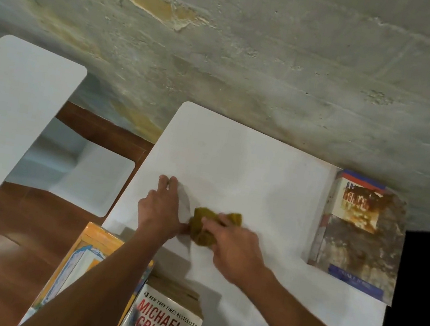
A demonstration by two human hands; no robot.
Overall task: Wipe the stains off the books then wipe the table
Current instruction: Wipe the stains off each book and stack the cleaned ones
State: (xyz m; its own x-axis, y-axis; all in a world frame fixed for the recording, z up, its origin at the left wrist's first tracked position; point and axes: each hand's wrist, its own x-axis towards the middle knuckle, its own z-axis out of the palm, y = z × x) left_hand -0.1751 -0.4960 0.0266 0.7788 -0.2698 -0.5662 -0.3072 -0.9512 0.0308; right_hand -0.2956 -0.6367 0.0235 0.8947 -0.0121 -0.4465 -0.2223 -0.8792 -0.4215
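The right hand (234, 246) grips the bunched cloth (205, 224) against the white surface (263, 170); the left hand (160, 209), fingers flat, braces beside it. Best to sweep with steady pressure and overlapping strokes.

Dim indoor light, cool grey cast. Tabletop (249, 168) brightest, mildly washed out; soft shadows beneath the hands and books. Right hand (231, 246) and cloth (205, 224) motion-blurred. Wide-angle bowing at the edges; black area at right edge. Overall soft, slightly grainy; stained book (360, 231) cover indistinct.
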